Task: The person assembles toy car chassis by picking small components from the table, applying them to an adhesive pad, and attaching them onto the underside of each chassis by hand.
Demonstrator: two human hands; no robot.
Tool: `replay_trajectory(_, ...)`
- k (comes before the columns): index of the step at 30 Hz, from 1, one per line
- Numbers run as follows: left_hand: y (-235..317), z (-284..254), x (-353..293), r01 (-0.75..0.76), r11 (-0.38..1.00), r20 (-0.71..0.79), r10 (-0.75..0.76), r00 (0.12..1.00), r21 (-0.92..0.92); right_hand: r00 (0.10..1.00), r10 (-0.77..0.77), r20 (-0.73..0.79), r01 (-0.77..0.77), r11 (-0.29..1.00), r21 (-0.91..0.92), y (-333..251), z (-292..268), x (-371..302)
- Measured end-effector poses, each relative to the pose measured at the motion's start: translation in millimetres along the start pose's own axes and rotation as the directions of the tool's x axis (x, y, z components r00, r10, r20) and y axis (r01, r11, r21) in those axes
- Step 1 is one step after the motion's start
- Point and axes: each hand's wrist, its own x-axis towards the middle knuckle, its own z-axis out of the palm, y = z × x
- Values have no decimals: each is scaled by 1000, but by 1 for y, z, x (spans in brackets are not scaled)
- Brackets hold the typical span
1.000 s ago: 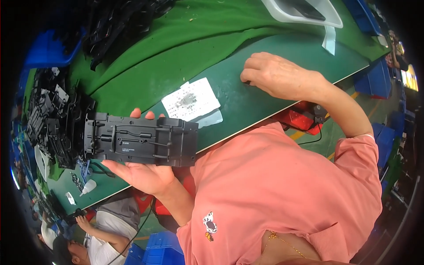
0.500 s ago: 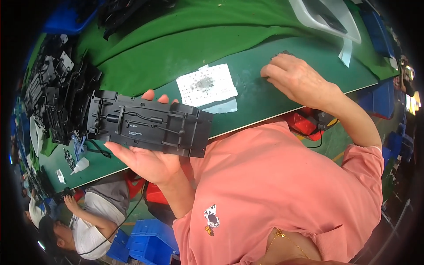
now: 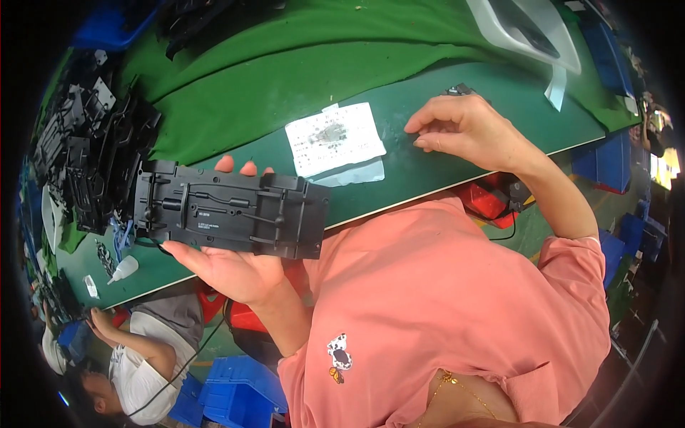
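A black plastic model-car chassis (image 3: 235, 210) rests across my left hand (image 3: 239, 274). Its underside, with moulded bars and a pipe-like ridge, faces up. My thumb presses along the near edge, and the fingertips curl over the far edge. Over the green table to the right is my right hand (image 3: 464, 132). Its thumb and fingers are drawn together in a pinch; anything between them is too small to make out. Just behind it lies a small dark heap of parts (image 3: 459, 90). A printed paper sheet (image 3: 335, 139) lies on the table between the hands.
Many black plastic parts (image 3: 85, 157) are piled at the left. Near them lies a small white squeeze bottle (image 3: 125, 269). A white plastic tray (image 3: 499, 32) stands at the far right on green cloth (image 3: 271, 78). Another person (image 3: 146, 357) sits at lower left, beside blue bins (image 3: 239, 389).
My right hand has shifted slightly left and down, away from the small dark parts, with its fingertips now pinched. The chassis in my left hand has moved slightly left.
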Motion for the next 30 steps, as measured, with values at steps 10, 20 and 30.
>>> replay_trajectory(10,4,-2,0,-19,999,-2,19,1000,34,996,49,-72,-37,988,150,-6,-1,14)
replay_trajectory(20,9,-5,-4,-22,1000,-52,22,998,0,965,243,95,-254,797,547,-10,-1,34)
replay_trajectory(30,6,-3,-3,-10,1000,-56,8,998,-20,738,-660,-139,522,689,-503,-15,40,62)
